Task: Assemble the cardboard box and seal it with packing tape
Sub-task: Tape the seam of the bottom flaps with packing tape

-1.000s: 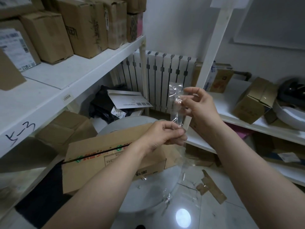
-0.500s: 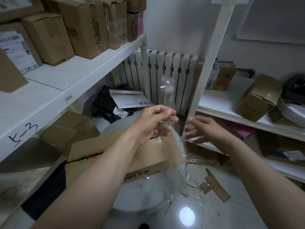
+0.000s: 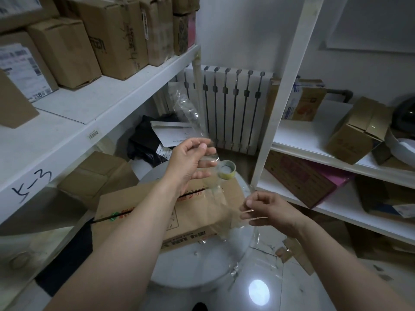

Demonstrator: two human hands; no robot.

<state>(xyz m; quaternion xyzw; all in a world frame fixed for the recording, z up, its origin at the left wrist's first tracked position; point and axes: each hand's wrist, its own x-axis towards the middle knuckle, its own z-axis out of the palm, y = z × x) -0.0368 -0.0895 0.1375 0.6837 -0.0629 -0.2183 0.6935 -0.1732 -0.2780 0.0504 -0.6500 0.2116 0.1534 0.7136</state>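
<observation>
A cardboard box (image 3: pixel 197 218) with red and green print lies flat on a round white table (image 3: pixel 202 263). A roll of packing tape (image 3: pixel 226 172) rests on the box's far end. My left hand (image 3: pixel 190 162) hovers above the box, pinching a long strip of clear tape (image 3: pixel 186 113) that sticks up past my fingers and hangs down over the box. My right hand (image 3: pixel 267 209) is lower and to the right, its fingertips closed on the strip's lower part at the box's right edge.
White shelves (image 3: pixel 101 104) with several cardboard boxes line the left. A second shelf unit (image 3: pixel 314 140) with boxes stands on the right, its white post close to my right hand. A radiator (image 3: pixel 231 108) is behind, and cardboard scraps (image 3: pixel 294 254) lie on the floor.
My right hand let go of the strip's top and dropped down to the right to its lower part. My left hand rose, keeping hold of the strip. The tape roll is now visible.
</observation>
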